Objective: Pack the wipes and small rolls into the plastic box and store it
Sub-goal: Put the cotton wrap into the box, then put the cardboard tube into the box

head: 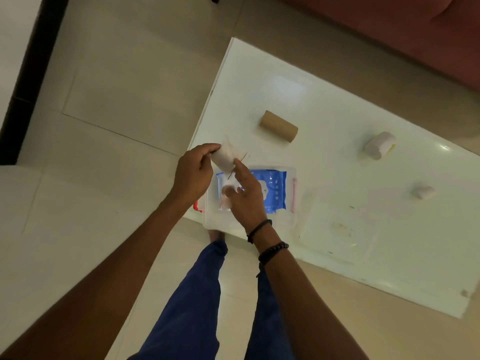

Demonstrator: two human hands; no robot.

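A clear plastic box (291,175) with red handles stands at the near left corner of the white table (337,203). A blue wipes pack (275,188) lies inside it. My left hand (193,172) holds a small white roll (224,158) in clear wrap just above the box's far left corner. My right hand (245,196) hovers over the box, its index finger touching the roll. A brown cardboard tube (278,126) lies beyond the box. Two more white rolls lie to the right, a larger one (379,145) and a smaller one (424,192).
The box overhangs the table's near edge slightly. A reddish sofa (389,29) stands beyond the table. Pale floor tiles (117,87) spread to the left. My legs in blue trousers (197,294) are below the box.
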